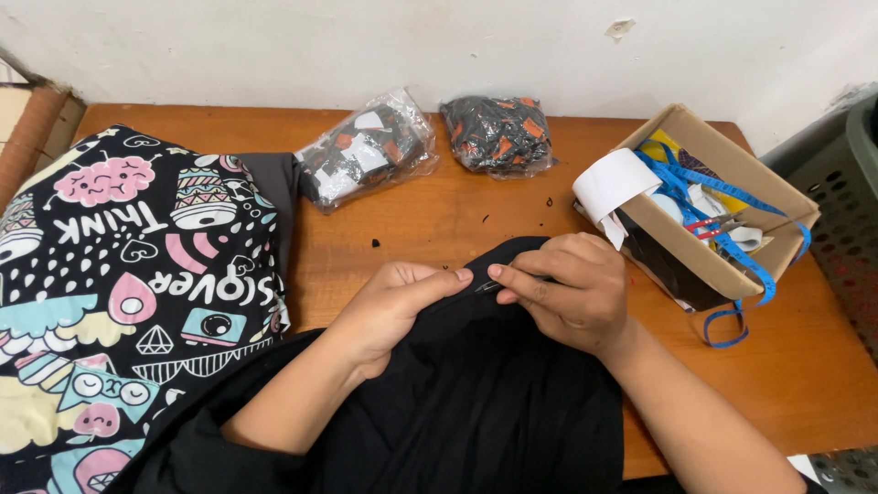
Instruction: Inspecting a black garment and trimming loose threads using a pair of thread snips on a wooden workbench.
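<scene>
While both hands pinch black cloth (476, 393) | cardboard box (704, 252) holds blue tape measure (722, 197)

Left hand (389, 306), right hand (567, 288), fingertips together

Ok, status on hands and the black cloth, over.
Left hand pinching black cloth. Right hand on same fold, small metal tool between fingers. Nothing in the way.

Soft, even light falls from above, bright enough that my view is sharp throughout. The black cloth (494, 402) swallows all detail, while faint glare glints off the plastic packets (366, 151) on my desk (805, 366).
</scene>
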